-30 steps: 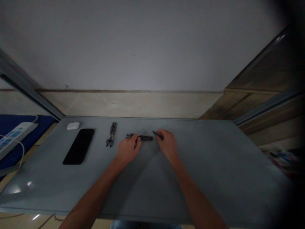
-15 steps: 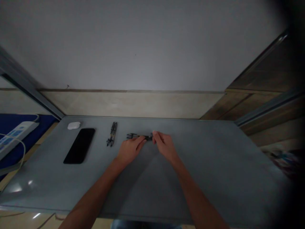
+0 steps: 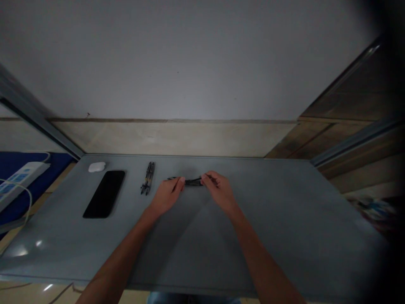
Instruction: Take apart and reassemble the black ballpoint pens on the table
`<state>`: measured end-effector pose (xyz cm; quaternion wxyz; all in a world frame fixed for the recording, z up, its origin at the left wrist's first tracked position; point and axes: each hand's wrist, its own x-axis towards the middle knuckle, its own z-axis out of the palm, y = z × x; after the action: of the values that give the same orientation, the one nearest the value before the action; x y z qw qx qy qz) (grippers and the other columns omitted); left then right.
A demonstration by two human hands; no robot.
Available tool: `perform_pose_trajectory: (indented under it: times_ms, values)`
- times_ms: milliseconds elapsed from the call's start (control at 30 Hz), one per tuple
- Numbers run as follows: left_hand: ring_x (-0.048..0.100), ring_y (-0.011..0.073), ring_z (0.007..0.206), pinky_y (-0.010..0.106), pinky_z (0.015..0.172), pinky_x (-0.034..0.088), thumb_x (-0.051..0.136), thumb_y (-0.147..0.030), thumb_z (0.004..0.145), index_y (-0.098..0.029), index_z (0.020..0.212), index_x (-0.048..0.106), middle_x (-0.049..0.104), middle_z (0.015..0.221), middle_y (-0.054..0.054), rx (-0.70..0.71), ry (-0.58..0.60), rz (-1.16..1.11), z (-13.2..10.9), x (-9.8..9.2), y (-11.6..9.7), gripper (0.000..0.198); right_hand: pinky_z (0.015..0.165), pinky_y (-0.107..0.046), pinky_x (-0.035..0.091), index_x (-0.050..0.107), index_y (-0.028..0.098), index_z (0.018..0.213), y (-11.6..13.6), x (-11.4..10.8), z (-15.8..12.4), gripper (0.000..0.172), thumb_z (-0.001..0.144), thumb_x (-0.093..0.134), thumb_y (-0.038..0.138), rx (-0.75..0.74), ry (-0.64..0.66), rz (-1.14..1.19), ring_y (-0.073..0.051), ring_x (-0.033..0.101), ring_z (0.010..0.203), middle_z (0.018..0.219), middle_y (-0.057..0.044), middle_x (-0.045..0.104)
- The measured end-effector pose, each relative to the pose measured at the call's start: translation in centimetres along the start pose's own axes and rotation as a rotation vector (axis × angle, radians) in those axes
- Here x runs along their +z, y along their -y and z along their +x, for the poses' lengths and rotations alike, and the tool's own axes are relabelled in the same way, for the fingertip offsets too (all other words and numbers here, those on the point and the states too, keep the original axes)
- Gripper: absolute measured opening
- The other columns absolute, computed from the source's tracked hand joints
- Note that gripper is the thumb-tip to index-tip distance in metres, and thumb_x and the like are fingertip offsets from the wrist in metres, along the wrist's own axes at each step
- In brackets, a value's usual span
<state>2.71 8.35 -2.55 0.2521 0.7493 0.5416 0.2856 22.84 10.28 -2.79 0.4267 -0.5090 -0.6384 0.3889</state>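
Observation:
A small bunch of dark pens (image 3: 192,182) lies crosswise near the far middle of the grey table (image 3: 284,219). My left hand (image 3: 166,196) pinches the bunch's left end with fingers closed. My right hand (image 3: 219,190) grips its right end, fingers curled round it. A second pair of dark pens (image 3: 147,178) lies to the left of my left hand, pointing away from me and untouched.
A black phone (image 3: 105,193) lies face up at the left, with a small white case (image 3: 96,167) behind it. Off the table's left edge sit a white power strip (image 3: 19,177) and cable on a blue surface. A pale wall stands behind; wooden panels stand to the right.
My right hand brought its separate pen over to the bunch and closed on the right end. My left hand shifted left to pinch the left end.

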Motion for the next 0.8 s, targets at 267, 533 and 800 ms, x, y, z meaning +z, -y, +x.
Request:
perform_pose_trajectory:
  times_ms: [267,533,800]
  values:
    - [0.04,0.0107,0.055,0.024,0.055,0.029,0.034,-0.047,0.097,-0.019,0.066,0.043,0.04,0.058,-0.004,-0.101,-0.114,-0.254,0.34,0.02,0.63,0.043,0.058,-0.026,0.041,0.059,0.02,0.065,0.16,-0.17,-0.01,0.039,0.091,0.052,0.047,-0.003,0.012,0.037,-0.014,0.055,0.059,0.062,-0.002,0.06]
    - [0.029,0.0071,0.043,0.021,0.043,0.025,0.041,-0.053,0.093,-0.021,0.068,0.04,0.034,0.053,-0.007,-0.276,-0.137,-0.681,0.37,0.52,0.56,0.041,0.054,-0.025,0.038,0.062,0.019,0.073,0.41,0.32,-0.15,0.031,0.089,0.054,0.044,0.024,0.057,0.074,-0.013,0.05,0.056,0.06,0.001,0.054]
    - [0.027,0.0055,0.04,0.019,0.04,0.023,0.045,-0.048,0.091,-0.02,0.067,0.042,0.032,0.053,-0.008,-0.345,-0.158,-0.733,0.56,0.12,0.45,0.037,0.054,-0.025,0.037,0.066,0.019,0.073,0.22,0.33,-0.16,0.033,0.091,0.052,0.044,0.006,0.09,0.029,-0.013,0.048,0.055,0.058,0.001,0.053]
